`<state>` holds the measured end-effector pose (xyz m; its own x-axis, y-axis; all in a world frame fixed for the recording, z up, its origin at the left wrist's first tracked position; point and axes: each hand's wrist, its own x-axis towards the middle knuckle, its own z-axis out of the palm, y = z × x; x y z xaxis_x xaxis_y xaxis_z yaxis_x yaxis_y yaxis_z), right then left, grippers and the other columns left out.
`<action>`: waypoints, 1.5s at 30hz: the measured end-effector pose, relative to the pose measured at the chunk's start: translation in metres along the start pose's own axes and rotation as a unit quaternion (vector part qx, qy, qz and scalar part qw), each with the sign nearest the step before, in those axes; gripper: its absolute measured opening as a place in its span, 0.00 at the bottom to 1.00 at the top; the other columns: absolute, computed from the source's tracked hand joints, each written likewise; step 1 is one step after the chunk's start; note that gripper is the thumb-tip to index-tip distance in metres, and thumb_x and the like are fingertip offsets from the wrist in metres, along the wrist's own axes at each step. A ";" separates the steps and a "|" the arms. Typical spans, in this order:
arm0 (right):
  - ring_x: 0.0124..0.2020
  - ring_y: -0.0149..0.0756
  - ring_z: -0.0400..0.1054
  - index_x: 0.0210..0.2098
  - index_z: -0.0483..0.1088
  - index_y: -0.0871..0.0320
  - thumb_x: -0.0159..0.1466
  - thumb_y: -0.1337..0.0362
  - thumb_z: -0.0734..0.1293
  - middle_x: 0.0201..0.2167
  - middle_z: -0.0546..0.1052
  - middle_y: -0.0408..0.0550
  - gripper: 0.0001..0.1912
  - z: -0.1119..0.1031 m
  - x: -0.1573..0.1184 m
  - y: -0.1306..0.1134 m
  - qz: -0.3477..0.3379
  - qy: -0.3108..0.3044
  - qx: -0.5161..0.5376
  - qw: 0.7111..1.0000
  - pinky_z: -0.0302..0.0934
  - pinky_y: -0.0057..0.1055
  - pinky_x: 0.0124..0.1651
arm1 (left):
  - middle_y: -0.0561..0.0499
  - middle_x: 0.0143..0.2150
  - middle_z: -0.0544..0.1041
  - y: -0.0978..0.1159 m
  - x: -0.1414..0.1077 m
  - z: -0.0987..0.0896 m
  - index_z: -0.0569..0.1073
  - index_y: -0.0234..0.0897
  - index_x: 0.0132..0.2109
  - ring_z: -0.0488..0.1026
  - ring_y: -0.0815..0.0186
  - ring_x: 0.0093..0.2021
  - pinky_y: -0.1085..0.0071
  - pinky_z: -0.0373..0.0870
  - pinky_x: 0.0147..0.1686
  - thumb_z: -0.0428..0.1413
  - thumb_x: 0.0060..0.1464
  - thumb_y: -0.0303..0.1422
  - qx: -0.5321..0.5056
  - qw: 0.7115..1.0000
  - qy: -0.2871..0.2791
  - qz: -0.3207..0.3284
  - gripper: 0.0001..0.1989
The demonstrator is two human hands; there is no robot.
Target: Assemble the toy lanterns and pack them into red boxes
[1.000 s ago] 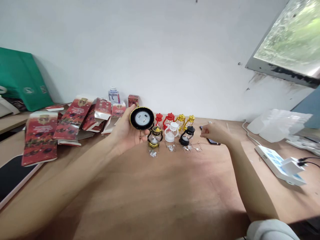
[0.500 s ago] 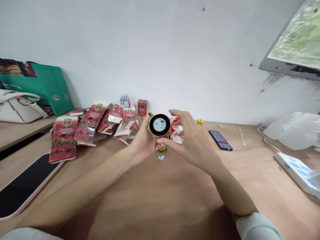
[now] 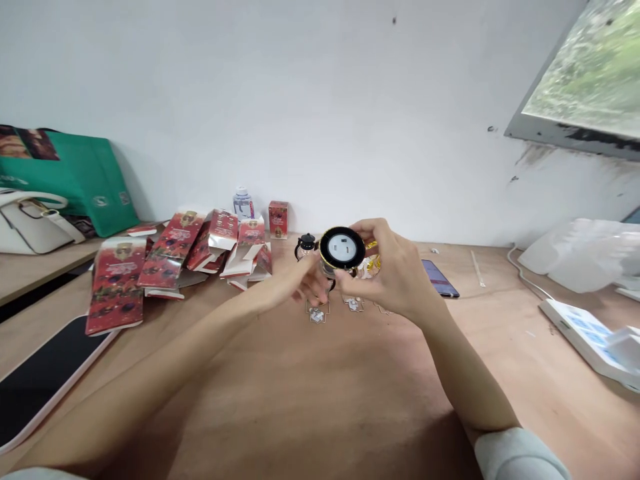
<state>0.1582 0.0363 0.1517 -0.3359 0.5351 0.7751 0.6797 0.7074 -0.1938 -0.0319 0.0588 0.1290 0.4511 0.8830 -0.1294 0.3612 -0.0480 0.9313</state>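
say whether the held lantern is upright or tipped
Tipped: the lantern shows its underside, white inside a black ring, to the camera, with the right hand gripping its edge.

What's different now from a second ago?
The right hand came left from over by the phone and took hold of the lantern, which shifted right. Whether the left hand still grips it is unclear. The lantern's underside still faces the camera; the red boxes, bottle and phone stayed put.

Right fingers (image 3: 376, 228) in curved grip
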 end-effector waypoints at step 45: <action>0.36 0.46 0.73 0.48 0.68 0.76 0.69 0.66 0.58 0.36 0.78 0.63 0.17 0.029 -0.019 -0.041 -0.152 0.107 -0.247 0.951 0.70 0.40 0.42 | 0.47 0.39 0.82 -0.003 -0.023 0.007 0.72 0.37 0.41 0.79 0.60 0.37 0.67 0.69 0.30 0.48 0.58 0.27 0.511 0.621 0.444 0.395 0.09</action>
<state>0.1175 0.0104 0.1280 -0.4625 0.1970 0.8644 0.8130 0.4833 0.3248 -0.0376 0.0349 0.1263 0.3536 0.2831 0.8915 0.8469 -0.5015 -0.1767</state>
